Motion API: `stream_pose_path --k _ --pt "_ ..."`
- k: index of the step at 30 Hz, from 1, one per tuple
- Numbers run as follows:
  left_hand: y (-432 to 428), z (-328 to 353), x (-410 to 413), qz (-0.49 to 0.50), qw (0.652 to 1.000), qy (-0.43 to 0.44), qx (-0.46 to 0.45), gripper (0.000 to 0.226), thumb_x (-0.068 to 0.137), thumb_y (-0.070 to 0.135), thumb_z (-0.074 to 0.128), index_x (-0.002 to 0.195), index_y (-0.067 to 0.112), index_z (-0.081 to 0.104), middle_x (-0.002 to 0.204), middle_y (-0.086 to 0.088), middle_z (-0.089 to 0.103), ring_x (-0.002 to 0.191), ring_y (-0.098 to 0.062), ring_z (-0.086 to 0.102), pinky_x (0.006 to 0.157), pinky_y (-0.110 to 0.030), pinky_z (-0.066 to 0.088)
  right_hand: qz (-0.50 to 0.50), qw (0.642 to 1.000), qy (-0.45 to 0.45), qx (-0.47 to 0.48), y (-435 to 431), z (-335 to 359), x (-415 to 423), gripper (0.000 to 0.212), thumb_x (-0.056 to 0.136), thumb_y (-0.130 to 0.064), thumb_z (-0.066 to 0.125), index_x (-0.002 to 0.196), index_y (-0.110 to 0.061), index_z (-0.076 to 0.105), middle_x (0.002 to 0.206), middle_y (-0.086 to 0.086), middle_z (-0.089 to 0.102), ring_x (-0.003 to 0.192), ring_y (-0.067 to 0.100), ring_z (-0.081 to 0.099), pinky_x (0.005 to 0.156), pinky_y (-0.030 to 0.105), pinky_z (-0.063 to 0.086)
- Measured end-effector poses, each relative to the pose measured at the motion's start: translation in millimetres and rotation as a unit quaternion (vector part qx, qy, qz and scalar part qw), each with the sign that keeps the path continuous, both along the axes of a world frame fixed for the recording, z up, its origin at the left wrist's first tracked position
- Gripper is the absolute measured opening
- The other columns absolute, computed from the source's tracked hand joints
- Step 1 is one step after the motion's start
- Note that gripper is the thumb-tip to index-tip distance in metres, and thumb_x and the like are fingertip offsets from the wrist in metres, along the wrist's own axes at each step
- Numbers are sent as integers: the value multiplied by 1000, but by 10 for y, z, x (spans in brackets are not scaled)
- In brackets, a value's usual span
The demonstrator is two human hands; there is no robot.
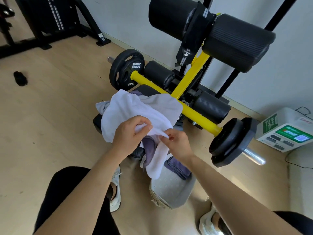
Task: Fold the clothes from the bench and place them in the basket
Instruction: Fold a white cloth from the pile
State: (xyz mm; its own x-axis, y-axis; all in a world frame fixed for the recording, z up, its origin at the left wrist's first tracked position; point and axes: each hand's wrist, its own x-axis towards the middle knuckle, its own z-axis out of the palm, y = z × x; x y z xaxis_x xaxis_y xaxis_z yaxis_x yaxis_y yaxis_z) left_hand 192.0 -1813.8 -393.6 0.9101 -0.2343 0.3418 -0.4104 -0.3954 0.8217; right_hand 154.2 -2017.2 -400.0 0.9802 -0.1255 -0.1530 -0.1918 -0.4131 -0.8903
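A white cloth (pixel 133 111) is spread over the black bench pad (pixel 97 123), with one end hanging down toward the grey basket (pixel 171 192) on the floor. My left hand (pixel 128 134) pinches the cloth's near edge. My right hand (pixel 177 143) grips the same edge just to the right, fingers touching the left hand's. A purple-grey cloth (pixel 149 148) lies under the white one on the bench. A folded purple cloth (pixel 177 168) rests in the basket at its far side.
The yellow bench frame (pixel 194 116) carries black weight plates (pixel 126 68) at both ends and foam rollers. A white and green box (pixel 286 131) stands at the right by the wall. A black machine base (pixel 50 31) is far left. A small black object (pixel 20 78) lies on the wood floor.
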Motion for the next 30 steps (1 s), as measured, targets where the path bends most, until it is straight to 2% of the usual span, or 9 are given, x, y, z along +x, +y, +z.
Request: stream_pose_path --k 3,7,8,11,15,21,23,26,30 --pt "141 10 -30 -33 994 53 88 29 76 52 73 100 36 73 87 25 67 86 -4 66 78 -34 55 81 990 66 92 -342 91 -52 11 90 -13 69 87 -3 67 79 14 62 74 23 57 70 41 50" --pt "212 46 -134 -88 981 84 151 15 80 49 71 87 36 75 83 15 70 76 -8 66 71 -41 55 211 970 103 -64 -701 437 -214 18 95 -30 65 89 -12 65 79 5 58 73 6 51 67 24 41" --pt "227 64 -153 -89 979 90 163 5 83 45 72 81 40 72 78 14 68 71 -9 63 67 -38 53 215 966 94 -108 -783 523 -253 18 94 -32 65 87 -15 63 76 -1 55 67 4 48 62 20 39" --pt "248 151 -211 -70 973 105 192 28 89 39 70 65 47 59 69 14 61 64 -9 54 64 -33 43 192 960 46 -200 -1034 694 -386 18 86 -38 73 83 -27 60 78 -9 58 68 5 53 63 21 43" --pt "229 256 -319 -36 979 74 187 24 91 49 52 72 35 53 70 10 58 64 -11 52 61 -36 45 149 967 -2 -208 -1298 858 -594 12 86 -23 75 87 -21 63 84 -4 63 77 10 59 67 23 45" --pt "-71 777 -546 -19 994 110 19 21 105 26 51 89 15 58 78 12 51 68 -2 43 64 -17 37 101 958 -14 -269 -1648 893 -990 27 87 -3 61 95 -28 62 90 -13 61 81 0 56 65 14 43" --pt "-186 1018 -620 -16 992 123 -28 27 107 25 49 98 1 58 86 -2 54 75 -5 46 70 -21 39 65 961 -4 -270 -1782 787 -1160 26 87 -4 59 94 -28 62 91 -7 64 79 10 59 63 21 46" --pt "-306 1308 -720 -28 982 153 -105 32 105 32 51 93 3 58 83 -7 51 79 -13 48 72 -34 38 21 963 -11 -270 -1906 652 -1416 8 89 -10 63 94 -16 66 89 6 68 81 26 61 67 35 49" --pt "-437 1493 -837 22 956 208 -204 31 103 34 55 83 11 62 86 -7 53 84 -20 51 77 -37 42 -36 972 -3 -233 -1987 462 -1753 11 91 -13 65 91 -22 72 89 1 71 82 22 64 74 37 51"
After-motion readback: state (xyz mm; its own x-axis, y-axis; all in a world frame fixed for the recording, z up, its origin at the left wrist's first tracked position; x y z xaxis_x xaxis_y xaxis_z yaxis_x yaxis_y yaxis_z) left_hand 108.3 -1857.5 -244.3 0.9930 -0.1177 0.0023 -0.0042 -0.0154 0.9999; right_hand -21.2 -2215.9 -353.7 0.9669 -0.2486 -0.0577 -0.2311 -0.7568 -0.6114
